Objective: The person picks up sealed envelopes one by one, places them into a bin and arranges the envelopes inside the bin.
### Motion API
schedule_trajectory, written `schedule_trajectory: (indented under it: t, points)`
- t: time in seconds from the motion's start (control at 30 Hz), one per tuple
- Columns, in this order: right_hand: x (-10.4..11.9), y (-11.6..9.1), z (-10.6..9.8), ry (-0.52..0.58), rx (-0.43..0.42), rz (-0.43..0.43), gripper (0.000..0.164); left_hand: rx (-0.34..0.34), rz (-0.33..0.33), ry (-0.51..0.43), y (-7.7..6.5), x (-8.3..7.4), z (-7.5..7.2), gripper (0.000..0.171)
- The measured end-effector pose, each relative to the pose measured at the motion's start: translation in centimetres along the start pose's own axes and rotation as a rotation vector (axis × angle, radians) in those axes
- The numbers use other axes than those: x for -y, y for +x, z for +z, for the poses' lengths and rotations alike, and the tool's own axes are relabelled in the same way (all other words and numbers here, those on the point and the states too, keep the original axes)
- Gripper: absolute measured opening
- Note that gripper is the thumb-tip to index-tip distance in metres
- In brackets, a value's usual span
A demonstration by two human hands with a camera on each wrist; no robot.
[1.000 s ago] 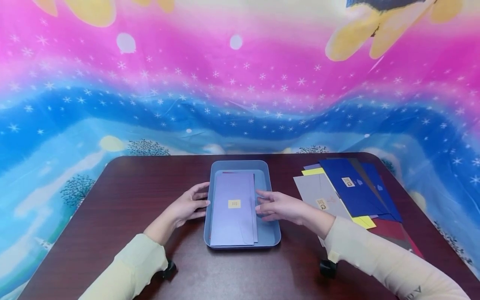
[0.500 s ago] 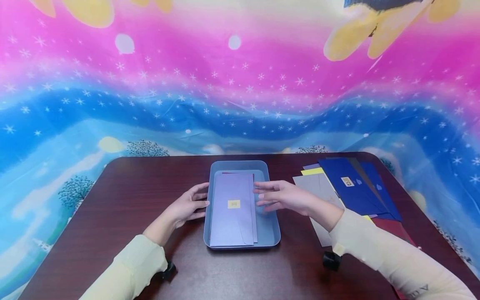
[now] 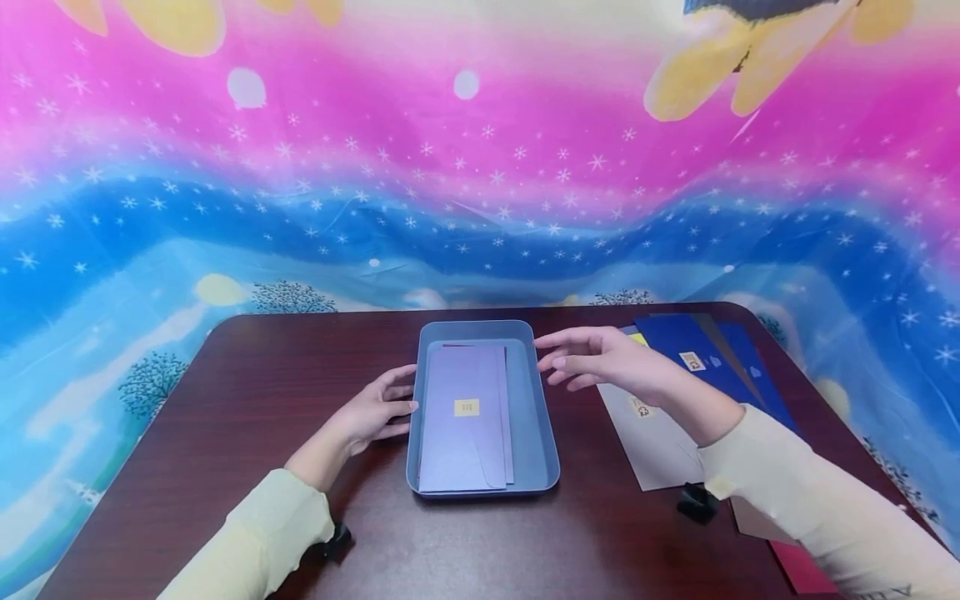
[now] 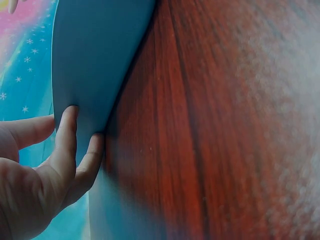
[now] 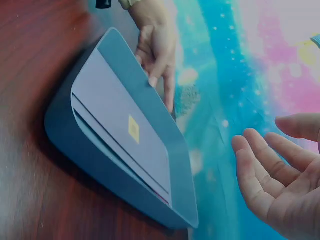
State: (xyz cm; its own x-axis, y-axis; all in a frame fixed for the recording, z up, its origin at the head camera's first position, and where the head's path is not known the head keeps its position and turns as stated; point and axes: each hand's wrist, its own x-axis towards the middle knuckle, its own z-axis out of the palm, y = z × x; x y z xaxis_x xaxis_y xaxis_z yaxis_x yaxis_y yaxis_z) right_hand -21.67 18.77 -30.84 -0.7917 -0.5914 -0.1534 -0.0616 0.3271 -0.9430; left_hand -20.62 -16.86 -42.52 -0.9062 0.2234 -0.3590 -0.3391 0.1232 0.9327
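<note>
A blue-grey rectangular tray (image 3: pixel 535 450) stands mid-table, holding a small stack of envelopes. On top lies a lilac envelope (image 3: pixel 465 450) with a yellow label; a dark red edge peeks out at the far end. My left hand (image 3: pixel 372 414) touches the tray's left wall with its fingertips. In the left wrist view two of its fingers (image 4: pixel 66 132) press the outer wall, and the thumb is near the rim. My right hand (image 3: pixel 611 360) hovers just past the tray's right rim with loosely bent fingers and holds nothing.
To the right lies a loose spread of envelopes: a grey envelope (image 3: pixel 652 450), a dark blue envelope (image 3: pixel 678 333) and a red envelope (image 3: pixel 798 567), partly under my right arm. A patterned cloth (image 3: pixel 480 167) hangs behind the dark wooden table (image 3: pixel 300 350).
My right hand has lifted out of the tray and moved right and away from me, beyond the rim. The left hand and the envelopes in the tray keep their places.
</note>
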Motion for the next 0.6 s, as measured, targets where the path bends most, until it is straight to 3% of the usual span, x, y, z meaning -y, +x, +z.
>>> schedule_trajectory:
  t: [0.43,0.6]
  points:
    - [-1.8,-3.2,-4.3,-0.068,-0.181,-0.001,0.052,-0.001,-0.003,-0.008,0.0,0.0,-0.1,0.064]
    - [-3.3,-4.5,-5.6,-0.123,-0.244,0.051,0.055,-0.001,-0.004,-0.007,-0.1,0.0,0.0,0.064]
